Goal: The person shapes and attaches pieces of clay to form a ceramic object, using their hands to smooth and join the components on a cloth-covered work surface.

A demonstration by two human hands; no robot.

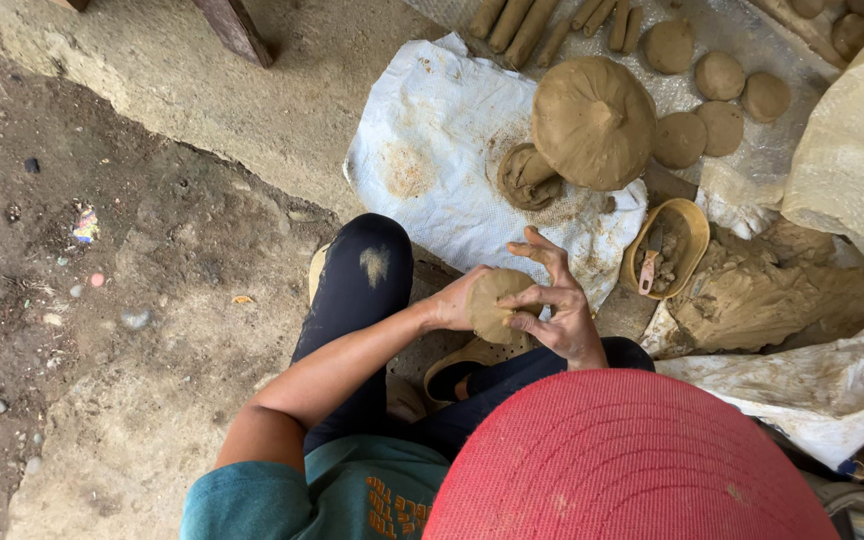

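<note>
A flat round disc of brown clay (495, 303) sits between my two hands, above my knees. My left hand (449, 303) cups it from the left side and behind. My right hand (555, 305) lies against its right edge, thumb and forefinger pressing on the rim while the other fingers spread upward. My legs in dark trousers (357, 290) and a sandal (472, 355) are below the hands. A red hat brim (622, 460) hides my right forearm.
A white sack cloth (432, 130) ahead carries a large domed clay form (592, 120) and a smaller lump (529, 177). Several clay discs (720, 76) and rolls (512, 25) lie beyond. A yellow bowl (692, 225) holding a tool and a heap of wet clay (762, 300) sit right. Dirt ground is left.
</note>
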